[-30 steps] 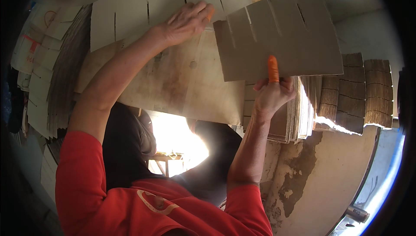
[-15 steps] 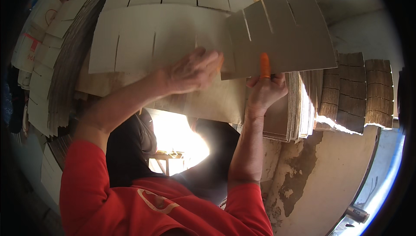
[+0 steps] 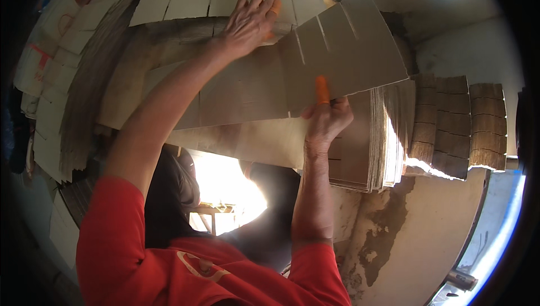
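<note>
While my right hand (image 3: 328,123) pinches slotted cardboard (image 3: 351,53), my left hand (image 3: 249,27) is outspread. Its fingers (image 3: 274,7) perhaps touch pale board (image 3: 188,2) beneath.

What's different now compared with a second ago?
The left hand came toward the body, then went back out to the far sheet. Another sheet has come nearer the body. The right hand shifted left with its slotted cardboard. Unchanged: the right hand's grip, and the stacks at right.
</note>
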A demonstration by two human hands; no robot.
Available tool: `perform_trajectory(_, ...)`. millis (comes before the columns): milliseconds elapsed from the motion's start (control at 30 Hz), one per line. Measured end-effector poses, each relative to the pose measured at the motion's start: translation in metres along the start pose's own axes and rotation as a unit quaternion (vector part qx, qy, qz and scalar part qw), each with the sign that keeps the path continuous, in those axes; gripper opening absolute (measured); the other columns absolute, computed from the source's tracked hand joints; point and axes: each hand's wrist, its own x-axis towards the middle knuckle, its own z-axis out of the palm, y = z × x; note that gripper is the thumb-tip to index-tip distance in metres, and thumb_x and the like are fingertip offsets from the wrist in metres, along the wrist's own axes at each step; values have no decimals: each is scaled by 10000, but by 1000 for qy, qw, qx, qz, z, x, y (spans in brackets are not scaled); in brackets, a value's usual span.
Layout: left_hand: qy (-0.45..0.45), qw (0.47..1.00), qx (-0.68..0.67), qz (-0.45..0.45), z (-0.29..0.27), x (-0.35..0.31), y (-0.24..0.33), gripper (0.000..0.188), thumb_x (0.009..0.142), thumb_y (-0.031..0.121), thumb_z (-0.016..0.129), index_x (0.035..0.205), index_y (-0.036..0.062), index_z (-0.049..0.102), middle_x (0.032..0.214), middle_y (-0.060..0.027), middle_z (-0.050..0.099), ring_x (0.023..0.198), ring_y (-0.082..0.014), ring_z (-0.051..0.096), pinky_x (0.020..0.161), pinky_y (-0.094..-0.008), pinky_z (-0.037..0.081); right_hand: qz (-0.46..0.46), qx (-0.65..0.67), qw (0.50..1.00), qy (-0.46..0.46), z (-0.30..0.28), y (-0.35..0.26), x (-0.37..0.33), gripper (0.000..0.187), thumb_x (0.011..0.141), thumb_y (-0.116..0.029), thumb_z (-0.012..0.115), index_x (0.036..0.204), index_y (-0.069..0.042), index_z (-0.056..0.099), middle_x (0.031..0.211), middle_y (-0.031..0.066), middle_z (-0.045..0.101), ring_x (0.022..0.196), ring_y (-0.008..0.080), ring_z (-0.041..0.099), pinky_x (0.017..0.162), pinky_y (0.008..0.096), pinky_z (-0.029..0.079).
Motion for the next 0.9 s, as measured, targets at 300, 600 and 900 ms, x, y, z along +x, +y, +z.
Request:
perform_trajectory(300, -76, 989, 11, 126, 11, 5, -15, 310, 718, -3, 573, 1026, -23, 594, 1031, -46, 556, 936, -203, 503, 753, -321, 496, -1, 2, 1000, 4, -3, -1, 2, 69, 871, 24, 599, 905, 43, 656, 608, 47, 603, 371, 83, 477, 342, 217, 322)
perform_trajectory(600, -15, 991, 16, 133, 0, -10, -22, 389, 701, 11, 586, 1083, -61, 591, 1042, -66, 553, 948, -203, 502, 755, -300, 515, -5, 28, 999, -25, -1, -6, -1, 151, 836, 59, 528, 929, 48, 646, 591, 48, 589, 384, 80, 485, 362, 216, 347)
perform_trajectory(900, -55, 974, 3, 220, -33, -38, 23, 373, 669, 97, 610, 1008, -56, 639, 1154, -103, 554, 983, -208, 487, 763, -271, 505, 3, -41, 995, -90, -4, -5, 3, 140, 837, 61, 565, 967, 67, 617, 596, 35, 573, 450, 76, 525, 411, 219, 407)
